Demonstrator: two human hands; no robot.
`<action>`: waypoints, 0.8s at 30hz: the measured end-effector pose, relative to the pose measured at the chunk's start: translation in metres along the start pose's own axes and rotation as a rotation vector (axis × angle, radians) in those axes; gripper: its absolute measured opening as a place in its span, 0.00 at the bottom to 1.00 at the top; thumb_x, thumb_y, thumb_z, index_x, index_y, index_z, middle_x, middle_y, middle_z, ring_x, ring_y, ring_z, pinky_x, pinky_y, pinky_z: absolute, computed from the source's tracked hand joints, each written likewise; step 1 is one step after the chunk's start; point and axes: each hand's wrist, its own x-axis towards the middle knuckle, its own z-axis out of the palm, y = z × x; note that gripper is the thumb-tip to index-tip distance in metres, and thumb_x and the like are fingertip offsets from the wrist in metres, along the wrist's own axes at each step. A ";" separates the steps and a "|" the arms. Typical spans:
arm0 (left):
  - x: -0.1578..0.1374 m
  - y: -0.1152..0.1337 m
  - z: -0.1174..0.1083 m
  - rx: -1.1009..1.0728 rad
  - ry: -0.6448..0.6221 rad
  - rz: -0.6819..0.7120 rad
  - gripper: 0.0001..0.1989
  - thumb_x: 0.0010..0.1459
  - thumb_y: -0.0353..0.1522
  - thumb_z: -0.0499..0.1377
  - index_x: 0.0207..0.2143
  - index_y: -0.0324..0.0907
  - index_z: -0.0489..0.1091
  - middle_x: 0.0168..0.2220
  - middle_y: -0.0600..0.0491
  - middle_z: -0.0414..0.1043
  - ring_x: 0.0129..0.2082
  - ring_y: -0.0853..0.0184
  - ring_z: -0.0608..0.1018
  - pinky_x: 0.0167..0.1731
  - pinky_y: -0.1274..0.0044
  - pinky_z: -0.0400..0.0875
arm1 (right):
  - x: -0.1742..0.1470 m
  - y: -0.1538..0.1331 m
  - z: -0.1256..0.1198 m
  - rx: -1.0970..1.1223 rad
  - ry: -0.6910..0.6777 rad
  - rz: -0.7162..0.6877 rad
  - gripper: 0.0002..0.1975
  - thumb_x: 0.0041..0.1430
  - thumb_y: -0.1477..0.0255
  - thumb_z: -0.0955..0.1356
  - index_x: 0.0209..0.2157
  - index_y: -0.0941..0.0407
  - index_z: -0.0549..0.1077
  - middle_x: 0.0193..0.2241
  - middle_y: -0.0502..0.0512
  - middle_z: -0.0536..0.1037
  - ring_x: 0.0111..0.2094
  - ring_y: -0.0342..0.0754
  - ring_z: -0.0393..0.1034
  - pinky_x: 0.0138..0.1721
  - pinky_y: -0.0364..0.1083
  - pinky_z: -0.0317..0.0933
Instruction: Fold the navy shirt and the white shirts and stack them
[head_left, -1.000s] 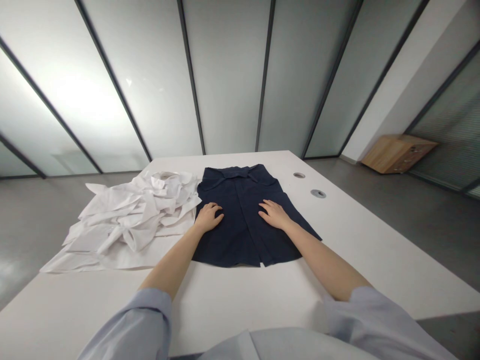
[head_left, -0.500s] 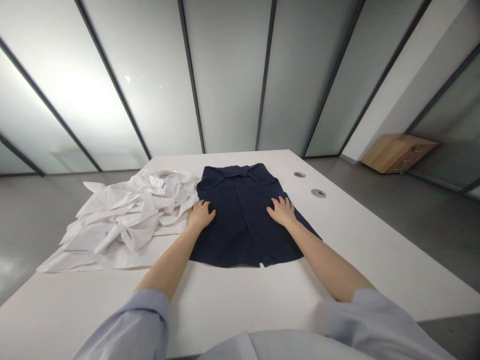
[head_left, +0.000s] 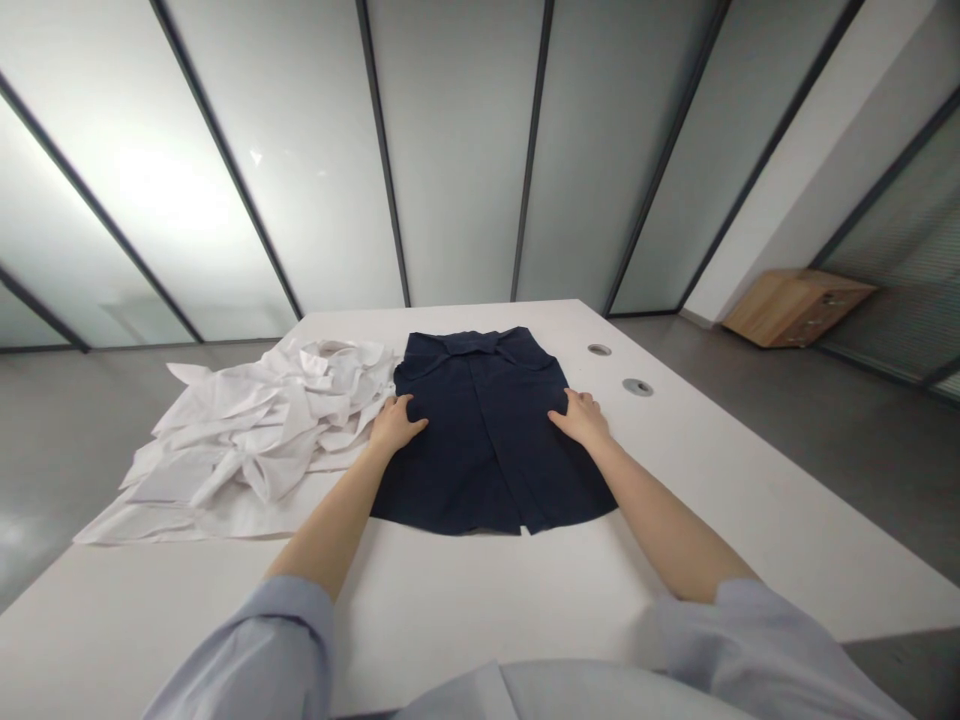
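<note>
A navy skirt [head_left: 480, 450] lies flat on the white table in front of me, its waistband with a knotted tie at the far end. My left hand [head_left: 396, 424] is at the skirt's left side, thumb on top of the cloth and fingers curled at the edge. At the opposite side, my right hand [head_left: 586, 418] has its thumb on the fabric and its fingers bent over the right edge. Both hands appear to grip the side edges; the fingertips are partly hidden. A heap of white cloth [head_left: 270, 420] with loose ties lies left of my left hand.
The white table [head_left: 465, 610] has two round cable holes on the right, a far one [head_left: 599, 350] and a nearer one [head_left: 637, 387]. Behind stands a frosted glass partition [head_left: 450, 150]. A wooden cabinet [head_left: 799, 305] is on the floor at the far right.
My right hand has slid outward to the right edge of the skirt, and my left hand slightly outward to the left. The skirt's lower part looks spread a little differently at both sides.
</note>
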 end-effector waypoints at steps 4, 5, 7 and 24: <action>0.007 -0.013 -0.012 -0.232 -0.176 0.141 0.30 0.52 0.40 0.60 0.56 0.41 0.63 0.47 0.48 0.74 0.48 0.60 0.75 0.49 0.72 0.68 | 0.006 0.012 -0.013 0.043 -0.088 -0.050 0.31 0.58 0.60 0.64 0.60 0.58 0.62 0.54 0.66 0.68 0.50 0.58 0.68 0.49 0.50 0.61; 0.008 -0.015 -0.017 -0.294 -0.245 0.179 0.29 0.51 0.41 0.61 0.55 0.41 0.65 0.46 0.49 0.75 0.47 0.60 0.76 0.48 0.72 0.68 | 0.008 0.016 -0.017 0.048 -0.127 -0.084 0.28 0.58 0.60 0.64 0.58 0.58 0.65 0.53 0.65 0.70 0.51 0.58 0.68 0.49 0.49 0.61; 0.005 -0.017 -0.026 -0.406 -0.410 0.235 0.27 0.50 0.43 0.61 0.51 0.42 0.69 0.44 0.50 0.76 0.46 0.61 0.76 0.47 0.73 0.69 | 0.010 0.025 -0.026 0.070 -0.237 -0.174 0.22 0.57 0.62 0.65 0.52 0.56 0.71 0.49 0.61 0.75 0.49 0.56 0.69 0.49 0.48 0.61; 0.031 -0.012 -0.056 -1.582 -0.329 0.126 0.25 0.55 0.47 0.54 0.45 0.38 0.72 0.43 0.43 0.77 0.38 0.60 0.79 0.37 0.71 0.72 | 0.028 0.026 -0.063 1.434 -0.231 -0.221 0.19 0.47 0.53 0.68 0.33 0.54 0.77 0.31 0.58 0.78 0.35 0.55 0.72 0.36 0.50 0.66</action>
